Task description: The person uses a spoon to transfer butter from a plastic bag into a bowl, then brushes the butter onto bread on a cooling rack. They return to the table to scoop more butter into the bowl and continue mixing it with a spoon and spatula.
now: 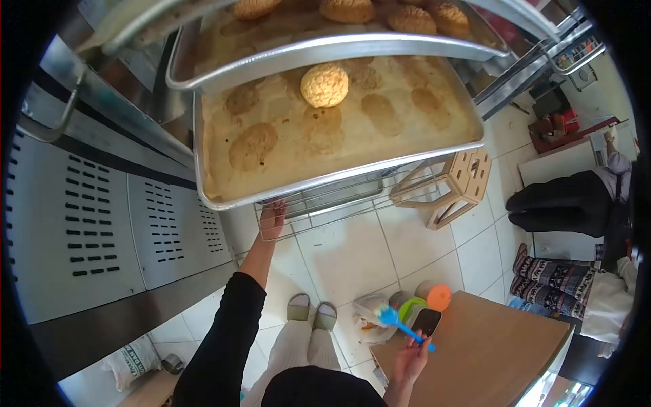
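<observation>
My left hand (273, 216) is closed on the left end of a wire rack (352, 210), just below the front edge of a lined baking tray (230, 186). One round golden bun with a crackled top (324, 86) sits on that tray, among several brown stains on the liner. In my right hand (409, 361), over the corner of a wooden table, is a blue pastry brush (407, 330), its head pointing up and left. A dark phone (427, 321) lies just beyond those fingers.
Another tray (339, 51) with several buns is above. Perforated metal panels (95, 224) stand at left. A beige folding stool (447, 183), an orange-lidded container (435, 296), a plastic bag (371, 319) and the wooden table (481, 346) are at right. Two people (576, 203) stand farther right.
</observation>
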### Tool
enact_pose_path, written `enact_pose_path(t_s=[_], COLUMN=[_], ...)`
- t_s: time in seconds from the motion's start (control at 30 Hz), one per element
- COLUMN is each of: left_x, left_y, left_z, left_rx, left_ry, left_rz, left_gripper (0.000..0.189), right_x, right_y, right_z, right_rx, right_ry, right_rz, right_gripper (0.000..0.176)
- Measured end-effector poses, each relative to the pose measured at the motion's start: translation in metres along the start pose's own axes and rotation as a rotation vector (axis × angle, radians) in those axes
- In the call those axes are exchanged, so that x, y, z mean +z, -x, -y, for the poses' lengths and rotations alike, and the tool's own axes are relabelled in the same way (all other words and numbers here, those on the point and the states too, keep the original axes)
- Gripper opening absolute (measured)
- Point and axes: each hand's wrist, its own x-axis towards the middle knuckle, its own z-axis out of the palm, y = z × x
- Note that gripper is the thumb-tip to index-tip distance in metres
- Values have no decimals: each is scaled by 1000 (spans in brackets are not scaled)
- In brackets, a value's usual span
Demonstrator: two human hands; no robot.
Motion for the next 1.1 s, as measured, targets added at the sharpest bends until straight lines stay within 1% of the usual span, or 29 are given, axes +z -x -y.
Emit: enact_pose_path(t_s=[0.03, 0.1, 0.13, 0.17, 0.2, 0.23, 0.3, 0.33, 0.4, 0.43, 0.5, 0.53, 0.57, 0.6, 0.63, 0.7, 0.73, 0.8, 0.83, 0.9, 0.93, 0.97, 1.0, 1.03, 1.1], left_x=[3, 8, 1, -4, -3, -5, -9, -8, -6, -7, -14, -18, -18, -17, -17, -19, -19, -18, -18, -16, -16, -16, -16, -16, -17], left_y=[8, 24, 36, 50, 67, 83, 119, 139, 175, 190, 215, 226, 233, 241, 246, 255, 257, 260, 261, 262, 261, 261, 261, 261, 261], left_z=[4, 9, 14, 19, 25, 31, 41, 44, 50, 55, 63, 66, 68, 72, 73, 76, 77, 78, 78, 77, 77, 77, 77, 78, 78], left_rx=[-5, 78, 55, 57, 32, 8, -22, -26, -24, -43, -57, -79, -102, -98, -96, -102, -100, -103, -100, -114, -110, -102, -95, -92, -110], left_ry=[-2, 45, 100, 96, 92, 91, 96, 69, 44, 41, 41, 92, 143, 82, 86, 76, 81, 93, 95, 160, 163, 167, 172, 181, 153], left_rz=[-12, 10, 15, 9, -87, -183, -263, -258, -258, -294, -339, -352, -363, -400, -406, -403, -410, -409, -412, -407, -408, -402, -396, -401, -413], left_gripper=[12, 14, 19, 19, 20, 21, 23, 23, 23, 23, 22, 21, 20, 18, 18, 16, 16, 16, 16, 18, 18, 19, 19, 19, 20], right_x=[2, 4, 8, 12, 17, 19, 25, 33, 52, 58, 67, 70, 75, 78, 83, 91, 90, 88, 82, 59, 51, 44, 42, 42, 44], right_y=[-13, -37, -43, -49, -55, -61, -69, -69, -68, -69, -73, -77, -80, -82, -84, -86, -85, -83, -79, -63, -55, -45, -41, -42, -46], right_z=[-5, -17, -23, -28, -32, -39, -56, -64, -84, -93, -112, -121, -129, -135, -142, -153, -156, -162, -158, -140, -130, -118, -113, -114, -116], right_rx=[4, 1, 10, -3, -17, -11, -49, -43, -61, -54, -67, -59, -111, -163, -157, -233, -227, -405, -401, -509, -508, -455, -401, -397, -378], right_ry=[8, -16, -15, 100, 215, 220, 447, 453, 653, 657, 877, 881, 958, 1036, 1040, 928, 934, 979, 980, 1293, 1293, 1360, 1429, 1435, 1404], right_rz=[-10, 3, -4, 88, 186, 189, 363, 368, 548, 553, 735, 739, 800, 859, 862, 868, 872, 971, 974, 1139, 1144, 1173, 1201, 1209, 1140], right_gripper=[18, 20, 20, 20, 21, 21, 20, 20, 21, 21, 18, 18, 16, 14, 14, 7, 7, 2, 2, 6, 6, 8, 10, 10, 10])
